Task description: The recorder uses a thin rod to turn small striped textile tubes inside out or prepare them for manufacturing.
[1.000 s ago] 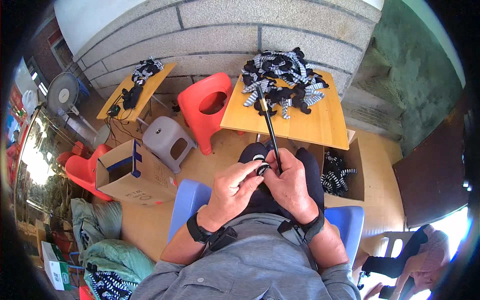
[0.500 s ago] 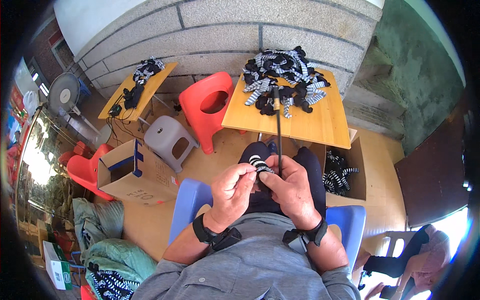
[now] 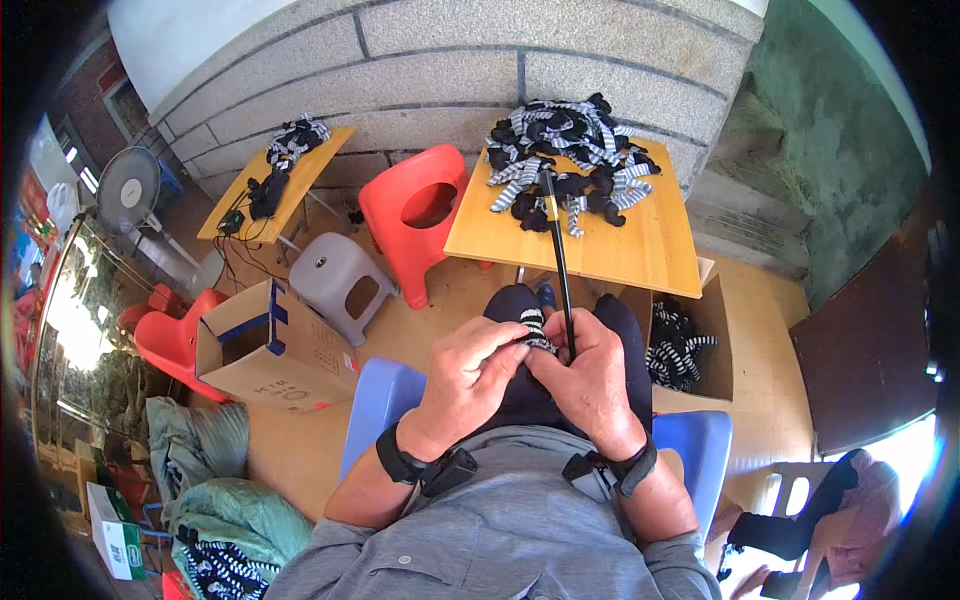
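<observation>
My left hand (image 3: 466, 378) is closed, thumb and forefinger pinching a black-and-white striped knit piece (image 3: 534, 324) that looks like a small sock. My right hand (image 3: 588, 384) grips the same piece from the other side, its thumb pressed toward the left fingertips. A thin black rod (image 3: 562, 265) with a gold-coloured band rises past my right fingers and leans over the edge of the wooden table (image 3: 640, 250). Whether the right fingers hold the rod's lower end is hidden. On that table lies a heap of grey-and-black striped knit pieces (image 3: 560, 135).
A red chair (image 3: 412, 215), a grey stool (image 3: 340, 280) and an open cardboard box (image 3: 275, 350) stand to the left. Under the table's right side, another box (image 3: 712, 350) holds striped pieces. Green sacks (image 3: 245, 510) lie lower left. Another person (image 3: 850, 520) sits at lower right.
Both hands have shifted slightly, and the striped piece now stands more upright, a little to the right. The rod's lower end has moved right, so it slants more.
</observation>
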The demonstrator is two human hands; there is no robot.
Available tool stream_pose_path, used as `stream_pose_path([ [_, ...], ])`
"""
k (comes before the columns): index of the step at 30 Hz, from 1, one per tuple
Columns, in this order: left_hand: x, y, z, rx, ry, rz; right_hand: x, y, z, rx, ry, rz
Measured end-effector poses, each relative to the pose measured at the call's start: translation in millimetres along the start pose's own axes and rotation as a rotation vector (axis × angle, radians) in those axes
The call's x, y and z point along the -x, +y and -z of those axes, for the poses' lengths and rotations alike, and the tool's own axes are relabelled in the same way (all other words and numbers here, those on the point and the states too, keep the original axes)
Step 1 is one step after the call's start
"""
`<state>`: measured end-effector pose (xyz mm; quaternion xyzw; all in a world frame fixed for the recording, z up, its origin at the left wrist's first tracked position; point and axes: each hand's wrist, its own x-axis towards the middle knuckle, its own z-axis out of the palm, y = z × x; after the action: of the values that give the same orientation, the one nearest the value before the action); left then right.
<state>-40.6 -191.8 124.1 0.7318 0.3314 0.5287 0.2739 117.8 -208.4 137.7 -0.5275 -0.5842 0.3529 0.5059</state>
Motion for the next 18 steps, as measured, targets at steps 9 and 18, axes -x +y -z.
stream_pose_path([
  [9, -1, 9, 1, -0.033, 0.105, 0.009, 8, -3, 15, -0.349, -0.174, -0.103],
  [18, -10, 18, 4, -0.051, -0.134, -0.072, 11, 6, 14, -0.29, -0.052, -0.031],
])
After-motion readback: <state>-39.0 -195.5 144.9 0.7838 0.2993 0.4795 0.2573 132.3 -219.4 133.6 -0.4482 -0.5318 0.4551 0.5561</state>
